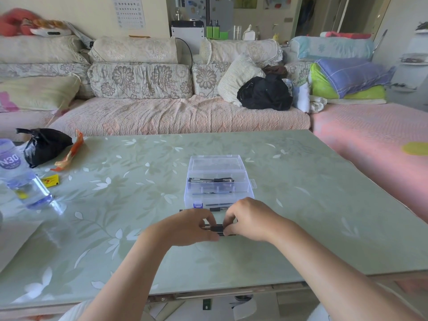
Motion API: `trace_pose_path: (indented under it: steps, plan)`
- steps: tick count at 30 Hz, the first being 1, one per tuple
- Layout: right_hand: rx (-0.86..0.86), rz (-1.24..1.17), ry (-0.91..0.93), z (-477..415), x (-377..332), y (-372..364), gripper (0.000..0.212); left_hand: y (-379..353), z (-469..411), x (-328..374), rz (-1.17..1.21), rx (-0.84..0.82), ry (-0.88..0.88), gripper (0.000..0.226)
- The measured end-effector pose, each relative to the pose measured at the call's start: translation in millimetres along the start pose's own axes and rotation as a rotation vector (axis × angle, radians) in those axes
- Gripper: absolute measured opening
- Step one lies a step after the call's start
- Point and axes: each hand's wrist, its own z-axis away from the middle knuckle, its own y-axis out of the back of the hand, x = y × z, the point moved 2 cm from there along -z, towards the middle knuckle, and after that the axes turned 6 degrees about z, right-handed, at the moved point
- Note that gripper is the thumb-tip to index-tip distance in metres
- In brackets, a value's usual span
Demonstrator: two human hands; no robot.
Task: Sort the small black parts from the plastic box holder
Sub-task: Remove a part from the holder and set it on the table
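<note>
Both hands pinch one bundle of black parts (216,228) just above the table (301,205), left hand (192,227) on its left end, right hand (249,218) on its right, fingers closed round it. Bundle's long axis runs left-right, approx. parallel to the table's near edge; which end leads, can't tell. Just beyond, the clear box (217,181) sits lid open w/ more black parts inside. Looks early-to-mid: sorting only partly done.

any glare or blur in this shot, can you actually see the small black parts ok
Head view: soft daylight, a bright glare patch on the glass table beside the water bottle; wide-angle bending at the edges; the red item top left is smeared; black parts between left hand and right hand are mostly hidden.
</note>
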Motion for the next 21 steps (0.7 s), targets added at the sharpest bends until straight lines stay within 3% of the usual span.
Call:
trace_pose_path:
  steps: [4,9,12,16,21]
  plan:
    - [0.043,0.014,-0.006,0.1,0.6,2.2,0.013,3.4,0.0,2.6,0.056,0.027,-0.03,0.007]
    - [0.085,0.036,-0.007,-2.5,0.9,0.6,0.01,3.4,2.6,7.3,0.076,0.001,0.02,0.026]
    - [0.098,0.047,-0.014,-3.8,1.7,0.1,0.009,3.0,1.3,6.6,0.046,0.036,-0.008,0.016]
    - [0.125,0.047,-0.01,-3.8,2.0,1.1,0.008,5.2,2.2,5.1,-0.018,0.08,-0.102,0.036]
    - [0.148,0.054,-0.008,-2.6,2.3,2.4,0.008,8.2,-0.7,3.6,-0.031,0.199,-0.15,0.026]
